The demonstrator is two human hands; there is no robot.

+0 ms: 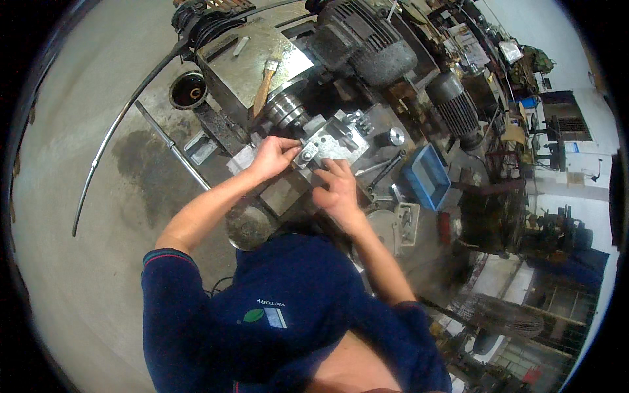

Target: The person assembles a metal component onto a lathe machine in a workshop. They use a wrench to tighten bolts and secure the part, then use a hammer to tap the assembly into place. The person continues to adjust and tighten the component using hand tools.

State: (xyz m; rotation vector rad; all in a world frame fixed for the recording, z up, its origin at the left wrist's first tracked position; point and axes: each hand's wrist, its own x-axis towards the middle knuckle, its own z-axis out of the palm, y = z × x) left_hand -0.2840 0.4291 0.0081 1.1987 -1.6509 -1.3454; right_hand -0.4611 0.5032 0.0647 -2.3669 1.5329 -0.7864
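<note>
A bright metal fixture block (341, 139) with holes and bolts sits on the machine in front of me, close to a round, ringed steel spindle (286, 110). My left hand (272, 159) is at the block's left corner, thumb and fingertips pinched together. Whatever they hold there is too small to make out. At the block's near edge, my right hand (339, 192) touches the metal with its fingertips; its fingers are partly bent and apart from the thumb, and I see nothing held in it. A bolt head (306, 156) shows on the block between both hands.
A wooden-handled brush (265, 86) lies on the machine's flat metal cover (223, 62). To the right are a blue bin (426, 177), wrenches (386, 170) and a round metal piece (394, 136). Large motors (367, 46) stand behind. A long rod (171, 145) leans at left.
</note>
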